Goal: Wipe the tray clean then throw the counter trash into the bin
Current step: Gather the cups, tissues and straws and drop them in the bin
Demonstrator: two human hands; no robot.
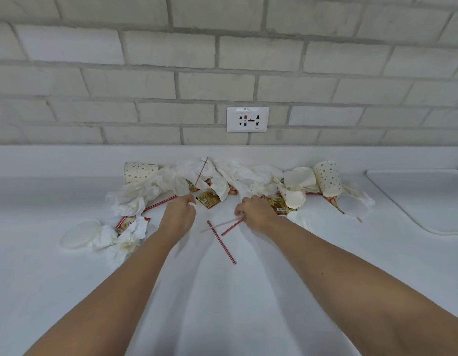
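The trash lies in a heap along the back of the white surface, under a brick wall: crumpled tissues, two dotted paper cups on their sides, gold snack packets whose print is too small to read, and clear lids. The right hand sits at the front of the heap, its fingers curled round red-striped straws. Another straw lies loose just in front of it. The left hand reaches to the edge of the tissues with its fingers bent; whether they hold anything I cannot tell. The white tray sits at the far right, well apart from both hands. A wall socket above the heap is labelled "9PP-1".
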